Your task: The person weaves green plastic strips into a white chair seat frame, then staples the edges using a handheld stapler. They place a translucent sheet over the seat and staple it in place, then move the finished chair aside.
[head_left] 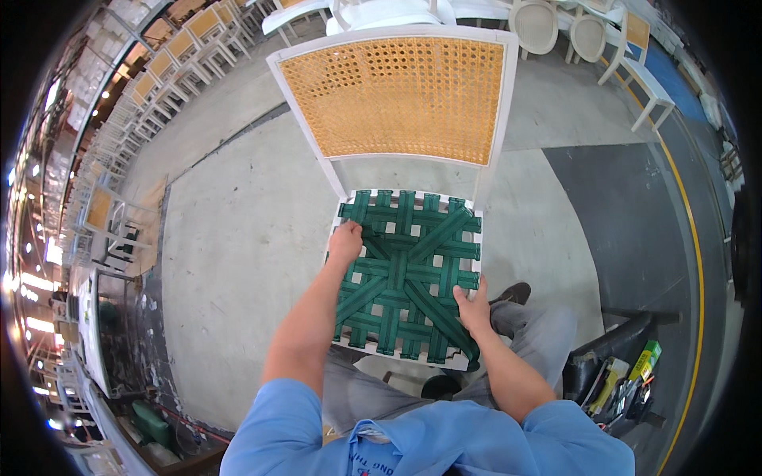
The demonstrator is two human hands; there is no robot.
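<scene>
Near: right hand (475,308) flat and unclenched on the green webbing seat (406,274), near right. Left hand (346,241) curled on the seat's left edge webbing. White chair (394,95), cane back, stands on grey concrete floor (230,238). Far left: rows of chairs (171,67).
</scene>
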